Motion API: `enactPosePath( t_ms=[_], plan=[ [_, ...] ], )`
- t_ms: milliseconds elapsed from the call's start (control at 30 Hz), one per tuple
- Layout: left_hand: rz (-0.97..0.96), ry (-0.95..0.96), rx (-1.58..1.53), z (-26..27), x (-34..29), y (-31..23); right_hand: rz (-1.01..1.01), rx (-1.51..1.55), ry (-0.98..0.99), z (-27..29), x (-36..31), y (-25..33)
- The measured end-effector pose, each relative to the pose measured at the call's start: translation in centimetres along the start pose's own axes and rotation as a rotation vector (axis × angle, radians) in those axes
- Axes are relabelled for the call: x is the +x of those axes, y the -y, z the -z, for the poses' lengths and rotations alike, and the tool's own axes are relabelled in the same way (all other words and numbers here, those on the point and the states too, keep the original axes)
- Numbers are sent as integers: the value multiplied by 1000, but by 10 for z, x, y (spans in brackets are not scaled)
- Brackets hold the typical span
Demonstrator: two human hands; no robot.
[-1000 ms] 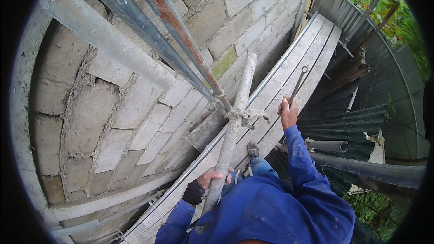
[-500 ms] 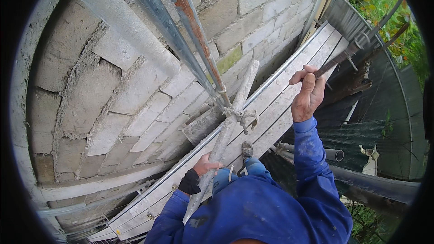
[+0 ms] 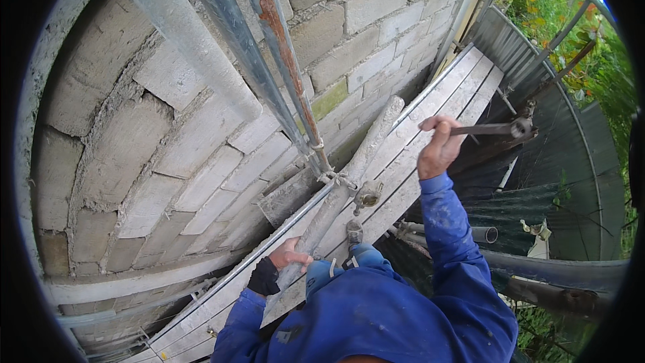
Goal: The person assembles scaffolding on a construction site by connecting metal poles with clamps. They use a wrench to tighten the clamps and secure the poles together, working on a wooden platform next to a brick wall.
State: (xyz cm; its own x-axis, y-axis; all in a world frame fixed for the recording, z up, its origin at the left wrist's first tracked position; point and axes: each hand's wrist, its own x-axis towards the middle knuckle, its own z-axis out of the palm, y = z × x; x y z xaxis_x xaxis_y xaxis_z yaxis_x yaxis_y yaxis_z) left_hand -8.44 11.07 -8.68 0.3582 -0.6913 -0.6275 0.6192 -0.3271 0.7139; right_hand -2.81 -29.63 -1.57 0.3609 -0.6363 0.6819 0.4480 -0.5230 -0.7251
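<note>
My left hand [image 3: 289, 255], a dark band at its wrist, is closed round the lower part of a pale, mortar-crusted scaffold tube [image 3: 324, 220]. The tube slants up and right to a coupler [image 3: 367, 195] beside the upright poles. Part of the coupler hangs out over the boards. Raised to the right, my right hand [image 3: 438, 152] grips a dark metal wrench [image 3: 487, 130] by its handle. The wrench lies nearly level, its thick round head pointing right, and is apart from the coupler.
A rough block wall [image 3: 376, 10] runs along the left. Two upright scaffold poles [image 3: 269, 33] stand before it, one rusty. I am on a walkway of pale planks [image 3: 437, 121]. Beyond its right edge are corrugated sheeting [image 3: 584, 181], an open-ended pipe [image 3: 485, 234] and greenery [image 3: 547, 0].
The wrench has swung from pointing up-right to nearly level, and its head is lower. The coupler's loose part has turned. The held tube leans further right. The view has shifted slightly.
</note>
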Motion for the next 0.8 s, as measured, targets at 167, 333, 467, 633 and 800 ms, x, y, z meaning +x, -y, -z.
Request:
enactPosePath(
  t_ms=[167,333,467,633,800],
  plan=[
    [-28,103,-74,-5,-7,5,-358,-804,655,61,-54,-58],
    [-9,10,10,-4,-11,16,-268,64,5,16,30,38],
    [-29,88,-14,-16,-8,6,-350,-985,1056,98,-70,-121],
    [-27,-11,6,-1,-15,27,-232,-372,282,29,34,0],
    [-54,12,39,-6,-8,16,-272,-551,365,46,-22,-89]
  ],
)
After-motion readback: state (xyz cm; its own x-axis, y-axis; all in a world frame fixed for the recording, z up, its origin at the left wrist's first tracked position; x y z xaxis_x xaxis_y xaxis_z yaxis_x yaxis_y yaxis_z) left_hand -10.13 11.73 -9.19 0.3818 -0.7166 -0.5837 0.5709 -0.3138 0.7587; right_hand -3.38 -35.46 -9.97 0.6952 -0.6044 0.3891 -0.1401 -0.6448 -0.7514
